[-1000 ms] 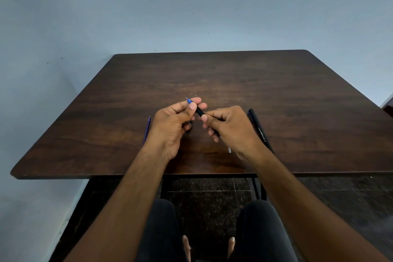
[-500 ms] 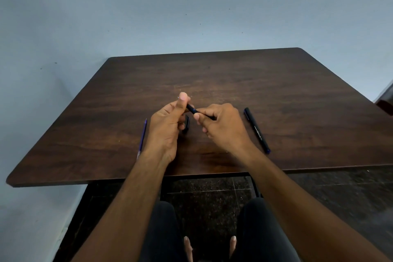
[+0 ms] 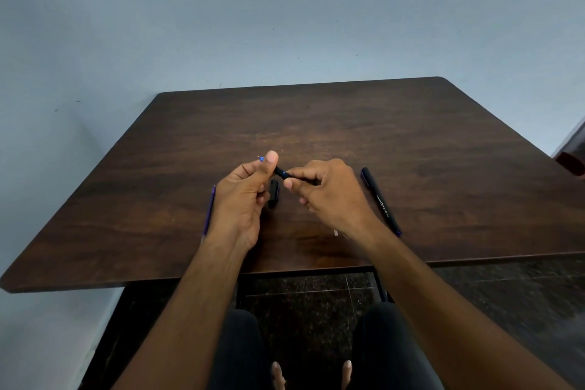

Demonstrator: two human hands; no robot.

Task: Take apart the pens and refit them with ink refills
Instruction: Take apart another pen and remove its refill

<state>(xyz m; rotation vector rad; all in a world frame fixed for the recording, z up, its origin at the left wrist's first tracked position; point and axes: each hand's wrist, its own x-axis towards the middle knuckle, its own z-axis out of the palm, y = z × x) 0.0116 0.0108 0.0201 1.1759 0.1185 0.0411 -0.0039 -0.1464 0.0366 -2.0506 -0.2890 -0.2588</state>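
**Both hands on one pen, above the table**

The left hand (image 3: pixel 242 191) pinches the blue-tipped front end of a black pen (image 3: pixel 280 171) — the right hand (image 3: pixel 326 191) grips its barrel. Beneath them lies a black cap (image 3: pixel 273 193); a blue refill (image 3: pixel 209 212) sits left, a second pen (image 3: pixel 380 201) right, on the wooden table (image 3: pixel 348 123).

left hand (image 3: pixel 242 196) fingers pinching, right hand (image 3: pixel 329 191) gripping

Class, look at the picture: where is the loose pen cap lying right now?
In the head view the pen cap lies on the table near its middle, just below the gap between the left hand and right hand.
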